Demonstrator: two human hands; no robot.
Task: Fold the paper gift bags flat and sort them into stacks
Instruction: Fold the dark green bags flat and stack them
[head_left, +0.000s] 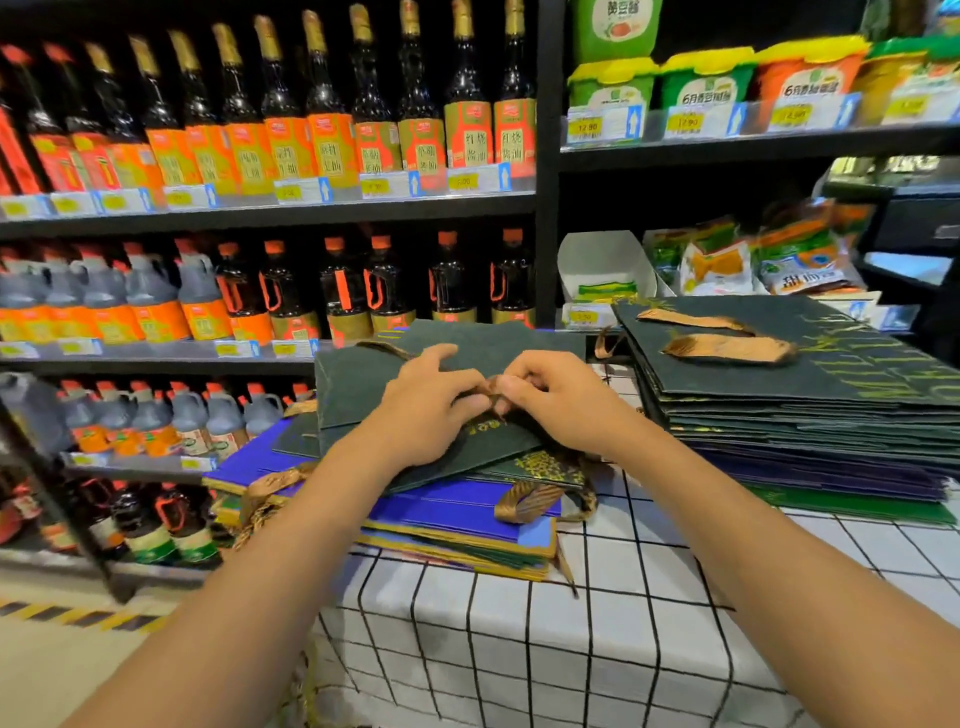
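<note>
1. Left hand (423, 410) and right hand (556, 397) meet at frame centre, fingers curled, apparently pinching the brown ribbon handle (491, 397) between them; motion blur obscures the contact.
2. Beneath both hands: a dark green gift bag (363, 379), tilted.
3. It rests on a blue-and-green stack (457, 512).
4. At 3 o'clock: a taller flat stack (800, 410).
5. Both stacks sit on the grid-patterned worktop (597, 623).

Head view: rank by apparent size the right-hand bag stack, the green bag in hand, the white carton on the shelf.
1. Right-hand bag stack, largest.
2. Green bag under both hands, clearly smaller.
3. White carton, smallest, though it sits farther back, so its true size is unsure.
</note>
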